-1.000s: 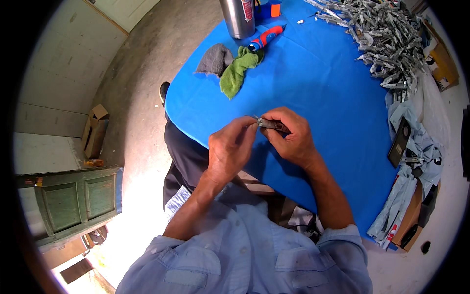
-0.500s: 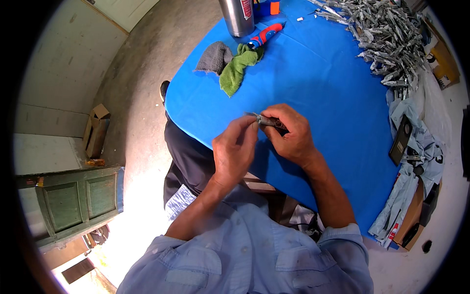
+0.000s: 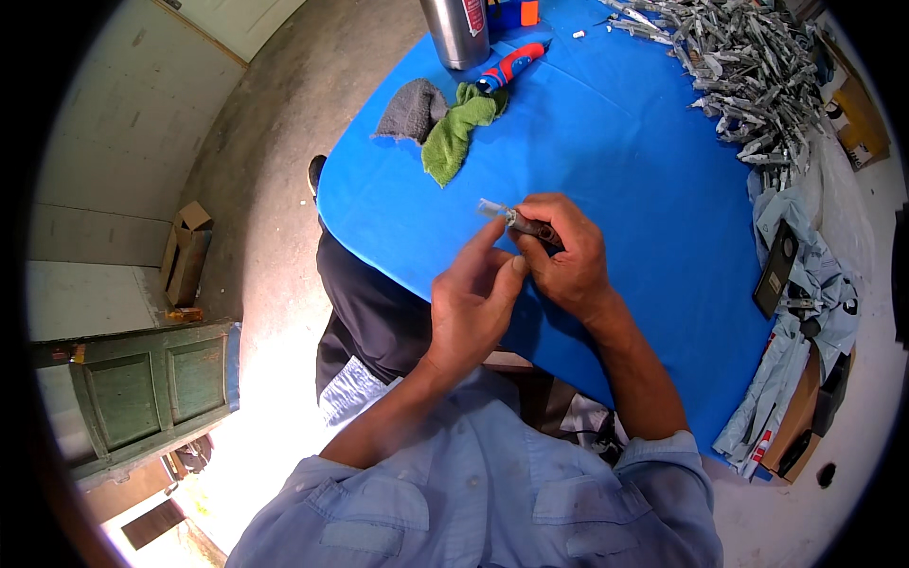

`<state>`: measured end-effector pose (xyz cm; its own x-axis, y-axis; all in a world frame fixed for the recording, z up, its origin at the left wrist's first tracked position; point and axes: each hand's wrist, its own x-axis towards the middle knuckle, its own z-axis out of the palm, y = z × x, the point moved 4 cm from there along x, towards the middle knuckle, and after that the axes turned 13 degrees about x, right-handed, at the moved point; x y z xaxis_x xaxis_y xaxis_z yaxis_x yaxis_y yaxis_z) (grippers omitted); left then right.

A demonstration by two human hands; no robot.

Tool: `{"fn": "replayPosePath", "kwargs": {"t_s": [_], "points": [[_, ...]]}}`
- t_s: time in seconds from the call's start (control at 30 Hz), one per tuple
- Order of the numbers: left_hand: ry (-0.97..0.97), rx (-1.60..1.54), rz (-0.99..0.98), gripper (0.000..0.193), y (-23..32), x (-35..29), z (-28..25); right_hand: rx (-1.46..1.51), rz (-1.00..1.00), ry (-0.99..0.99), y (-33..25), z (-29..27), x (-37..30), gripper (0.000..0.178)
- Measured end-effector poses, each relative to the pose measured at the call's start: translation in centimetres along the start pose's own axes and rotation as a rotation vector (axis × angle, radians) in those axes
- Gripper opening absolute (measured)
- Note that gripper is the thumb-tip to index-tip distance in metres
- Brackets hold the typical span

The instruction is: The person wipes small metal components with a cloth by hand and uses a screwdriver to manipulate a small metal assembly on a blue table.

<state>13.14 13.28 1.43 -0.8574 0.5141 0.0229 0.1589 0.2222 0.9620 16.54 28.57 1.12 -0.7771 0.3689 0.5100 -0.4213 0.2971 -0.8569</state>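
My right hand (image 3: 576, 254) pinches a slim, dark brown and grey cylindrical piece (image 3: 533, 228) between thumb and fingers, over the near part of the blue-covered table. A pale, partly see-through strip sticks out of its left end; the exact kind is too small to make out. Just below that end is my left hand (image 3: 471, 308), its index finger stretched up toward the strip and its thumb apart. Nothing shows in the left hand, and whether its fingertip touches the piece is unclear.
A grey cloth (image 3: 412, 112), a green cloth (image 3: 454, 140), a red-and-blue pen-shaped tool (image 3: 512, 66) and a steel tumbler (image 3: 458, 33) stand or lie beyond my hands. Many slim grey metal pieces (image 3: 748, 76) are heaped far right. Along the right edge lie a dark phone-like slab (image 3: 776, 270) and grey plastic wrapping (image 3: 822, 284).
My left hand has let go of the piece's left end and drawn slightly down and right, its fingers opening. The pale strip now shows. My right hand keeps its hold, almost in place.
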Motion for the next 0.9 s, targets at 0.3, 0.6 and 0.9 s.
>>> {"fn": "replayPosePath", "kwargs": {"t_s": [0.3,0.6,0.9], "points": [[-0.086,0.106,0.017,0.062,0.1,-0.2,0.2,-0.113,-0.074,-0.024,-0.1,0.1,-0.1,0.022],[-0.149,0.015,0.002,0.07,1.4,-0.5,0.5,0.071,0.053,0.058,0.5,-0.2,-0.3,0.024],[-0.042,0.333,0.18,0.055,0.8,-0.1,-1.1,0.114,0.204,0.078,1.0,-0.4,-0.5,0.025]]}}
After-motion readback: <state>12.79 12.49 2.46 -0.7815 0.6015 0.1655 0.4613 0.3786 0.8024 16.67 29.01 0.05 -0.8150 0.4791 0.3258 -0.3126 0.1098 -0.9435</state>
